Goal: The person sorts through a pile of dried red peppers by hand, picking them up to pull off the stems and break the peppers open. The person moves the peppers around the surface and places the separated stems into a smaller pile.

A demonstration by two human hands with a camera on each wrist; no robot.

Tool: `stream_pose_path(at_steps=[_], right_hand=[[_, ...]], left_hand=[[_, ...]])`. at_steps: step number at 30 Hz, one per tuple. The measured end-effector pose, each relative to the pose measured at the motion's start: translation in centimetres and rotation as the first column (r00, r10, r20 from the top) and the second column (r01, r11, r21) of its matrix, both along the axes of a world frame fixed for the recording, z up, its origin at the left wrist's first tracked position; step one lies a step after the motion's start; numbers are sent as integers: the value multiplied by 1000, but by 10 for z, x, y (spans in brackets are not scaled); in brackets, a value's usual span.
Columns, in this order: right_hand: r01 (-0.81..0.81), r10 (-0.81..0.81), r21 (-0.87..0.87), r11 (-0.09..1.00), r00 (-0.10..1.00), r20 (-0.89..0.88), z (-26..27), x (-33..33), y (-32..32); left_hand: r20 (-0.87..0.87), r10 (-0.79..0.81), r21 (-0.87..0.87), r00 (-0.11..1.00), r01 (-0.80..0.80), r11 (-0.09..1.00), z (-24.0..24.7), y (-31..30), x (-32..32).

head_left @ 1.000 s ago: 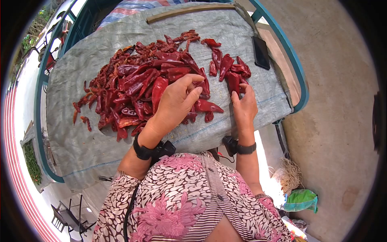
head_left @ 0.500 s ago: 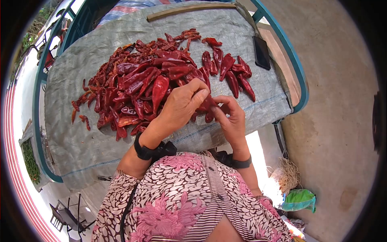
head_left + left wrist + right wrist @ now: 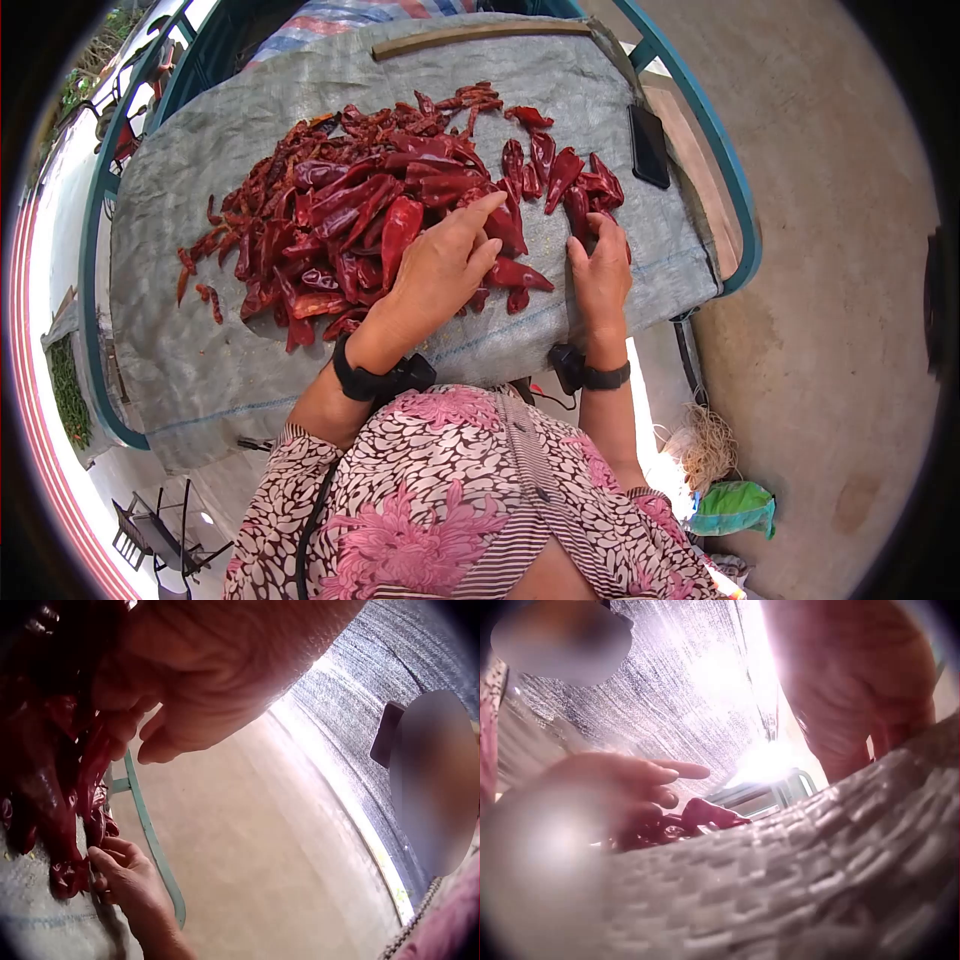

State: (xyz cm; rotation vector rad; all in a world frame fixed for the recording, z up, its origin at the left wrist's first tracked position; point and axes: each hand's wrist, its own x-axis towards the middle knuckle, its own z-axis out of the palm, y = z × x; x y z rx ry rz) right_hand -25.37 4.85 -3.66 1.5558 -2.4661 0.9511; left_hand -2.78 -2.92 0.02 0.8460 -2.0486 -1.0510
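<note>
My left hand hovers over the right edge of a large pile of dried red chili peppers, index finger stretched out and thumb apart from it. In the right wrist view, the left hand points its index finger above a red pepper. To the right, my right hand is at the near end of a smaller group of chili peppers, thumb and fingers spread apart over them. Its fingertips overlap dark peppers in the left wrist view. A single plump pepper lies between the hands.
The peppers lie on a grey woven sheet spread inside a teal metal frame. A black phone rests at the right edge, and a wooden strip lies at the far side. A green sack is on the floor.
Half a second ago both hands met with fingertips together at the pile's right edge. The right hand has since moved right to the smaller group; the left has stayed near the pile.
</note>
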Motion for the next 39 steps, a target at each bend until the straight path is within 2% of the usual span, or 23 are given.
stream_pose_path(at_steps=[2, 3, 5, 6, 8, 10, 11, 13, 17, 20, 23, 26, 29, 32, 35, 38, 39], right_hand=[[-15, 13, -62, 998, 1000, -25, -8, -7, -4], [-21, 18, -92, 996, 999, -38, -9, -8, -4], [24, 13, -114, 993, 949, 316, -9, -8, -3], [46, 16, -118, 992, 877, 480, -9, -7, -2], [-66, 173, -204, 977, 806, 566, 13, 12, 6], [-204, 314, -243, 948, 721, 618, 29, 30, 16], [-249, 365, -266, 931, 634, 682, 35, 38, 21], [-336, 389, -227, 914, 567, 727, 40, 48, 26], [-342, 400, -244, 907, 526, 750, 33, 55, 24], [-352, 399, -228, 908, 560, 726, 35, 57, 24], [-279, 368, -242, 929, 634, 680, 31, 47, 24], [-199, 283, -203, 959, 738, 612, 34, 25, 24], [-9, 59, -169, 986, 954, 294, 33, 2, 15], [3, -3, -136, 991, 1000, 5, 19, -27, 9], [-20, 19, -23, 1000, 998, -60, 1, -42, 3], [29, -34, 88, 996, 998, 53, 4, -42, 3], [16, -19, 22, 1000, 991, 135, 5, -40, 3]], left_hand=[[-3, 0, -168, 1000, -1, 986, -16, -3, 0], [-18, -4, -177, 1000, 0, 984, -17, -3, 0], [-48, -10, -193, 999, 1, 981, -17, -3, -1], [-76, -2, -90, 997, -5, 996, -13, -1, -1], [-126, 24, 121, 992, -9, 993, 0, 3, -2], [-110, 17, 133, 994, -2, 991, 3, 4, -3], [-102, 10, 139, 995, 4, 990, 3, 4, -4], [-130, -18, 136, 991, 36, 990, 4, 5, -4], [-154, -87, 116, 984, 105, 988, 1, 5, -3], [-244, -86, 126, 966, 120, 985, 3, 9, -5], [-308, -44, 378, 950, 165, 911, 10, 8, -2], [-341, -69, 444, 938, 225, 867, 7, 7, -8], [-360, -15, 361, 933, 154, 920, -6, 12, -17], [-267, -112, 323, 957, 198, 925, -7, 10, -14], [-219, -184, 306, 958, 247, 920, -6, 10, -12], [-239, -214, 301, 947, 282, 911, -7, 10, -13], [-257, -215, 302, 942, 289, 908, -8, 10, -13]])
